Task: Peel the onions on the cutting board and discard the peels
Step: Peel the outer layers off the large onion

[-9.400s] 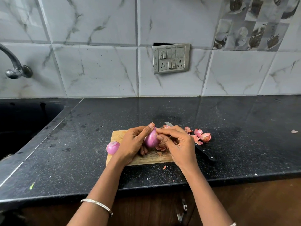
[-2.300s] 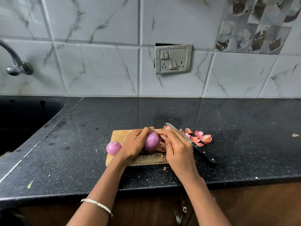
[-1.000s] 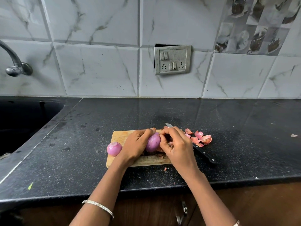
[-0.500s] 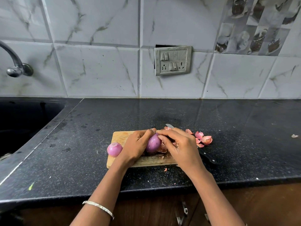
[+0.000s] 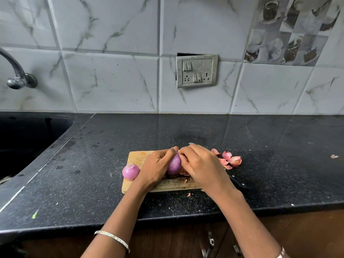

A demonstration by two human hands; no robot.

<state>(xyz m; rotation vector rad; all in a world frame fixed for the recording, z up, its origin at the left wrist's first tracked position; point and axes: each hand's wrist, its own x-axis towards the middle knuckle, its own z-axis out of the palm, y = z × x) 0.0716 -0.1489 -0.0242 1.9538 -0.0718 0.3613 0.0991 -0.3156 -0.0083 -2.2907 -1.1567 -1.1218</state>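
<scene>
A purple onion [image 5: 174, 164] stands upright over the wooden cutting board [image 5: 136, 156], held between both hands. My left hand [image 5: 157, 167] wraps its left side, thumb up at the top. My right hand [image 5: 200, 165] covers its right side, fingertips pinching at the onion's tip. A second, peeled onion [image 5: 130, 171] rests at the board's left edge. Loose pink peels [image 5: 231, 160] lie on the counter to the right of the board, and small scraps sit on the board under the hands.
A black-handled knife [image 5: 237, 182] lies to the right of the board, mostly hidden by my right hand. A dark sink [image 5: 28, 138] with a tap [image 5: 17, 79] is at the left. The black counter's front edge [image 5: 186, 218] runs close below the board.
My right hand's fingers have shifted up to the onion's tip. The onion stays between both hands at the same place.
</scene>
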